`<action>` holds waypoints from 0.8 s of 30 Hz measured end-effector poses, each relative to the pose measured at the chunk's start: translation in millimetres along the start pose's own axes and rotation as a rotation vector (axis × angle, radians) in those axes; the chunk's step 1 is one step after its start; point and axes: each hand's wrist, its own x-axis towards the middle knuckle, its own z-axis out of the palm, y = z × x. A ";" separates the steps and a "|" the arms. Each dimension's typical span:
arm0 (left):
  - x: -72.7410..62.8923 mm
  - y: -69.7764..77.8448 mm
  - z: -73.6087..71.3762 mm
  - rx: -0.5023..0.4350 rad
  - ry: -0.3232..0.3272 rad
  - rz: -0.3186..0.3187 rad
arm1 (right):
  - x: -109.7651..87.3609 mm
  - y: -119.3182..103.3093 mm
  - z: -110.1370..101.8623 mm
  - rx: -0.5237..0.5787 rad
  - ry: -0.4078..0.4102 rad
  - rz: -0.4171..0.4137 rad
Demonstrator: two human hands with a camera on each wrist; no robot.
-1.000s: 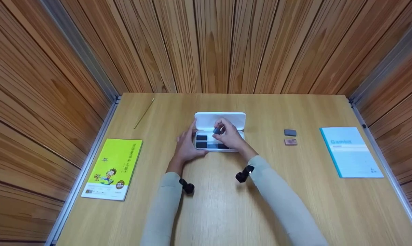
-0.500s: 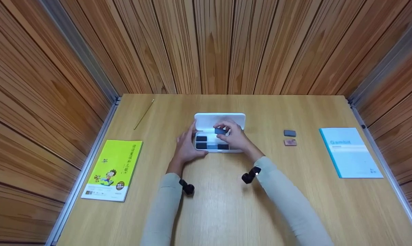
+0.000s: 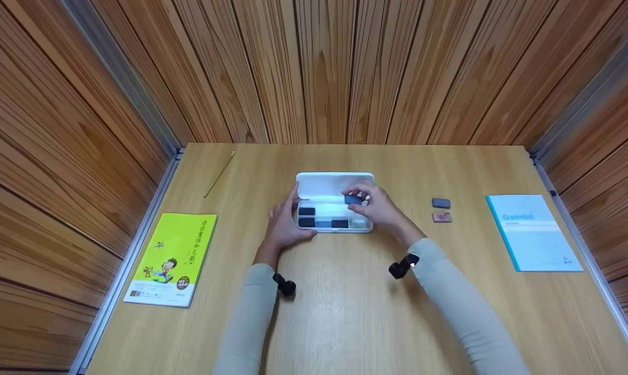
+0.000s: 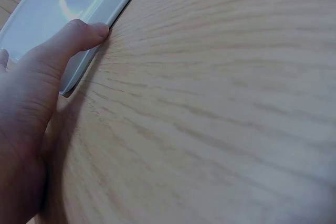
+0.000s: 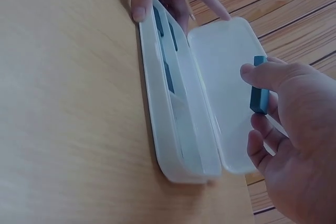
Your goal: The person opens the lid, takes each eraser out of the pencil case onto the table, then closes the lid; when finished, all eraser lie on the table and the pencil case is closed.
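Your right hand (image 3: 379,207) pinched the dark block (image 3: 352,199) over the right half of the open white case (image 3: 320,184), long axes roughly parallel, while your left hand (image 3: 284,223), farther from the block, gripped the case's left end.

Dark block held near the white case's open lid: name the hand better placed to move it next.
Right, most likely: the right hand pinches the dark block, while the left hand holds the left end of the white case.

Table (image 3: 340,307), white case (image 3: 322,186), books (image 3: 172,255), blocks (image 3: 441,203), stick (image 3: 219,174)
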 end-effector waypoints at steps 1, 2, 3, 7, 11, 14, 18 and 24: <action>-0.1 -0.3 0.1 -0.001 0.001 0.002 | -1.4 1.4 -2.9 -0.009 0.000 0.002; -0.2 -0.6 0.1 -0.001 0.001 0.004 | -2.7 3.0 -5.9 -0.017 0.000 0.003; -0.6 -0.7 0.2 -0.001 0.001 0.003 | -4.1 4.3 -9.2 -0.024 0.000 0.003; -0.9 0.3 -0.2 -0.002 0.002 0.007 | -10.1 10.8 -23.0 -0.035 0.012 0.024; -0.6 0.4 0.0 0.001 0.001 0.006 | -16.4 18.6 -36.7 -0.040 0.019 0.064; -0.5 0.2 0.2 0.000 0.003 0.007 | -19.4 26.4 -46.1 -0.055 0.033 0.094; -0.2 -0.2 0.5 0.004 0.004 0.012 | -23.6 35.6 -59.2 -0.080 0.063 0.104; 0.0 0.0 0.0 0.002 0.001 0.009 | -30.2 48.5 -79.1 -0.112 0.090 0.101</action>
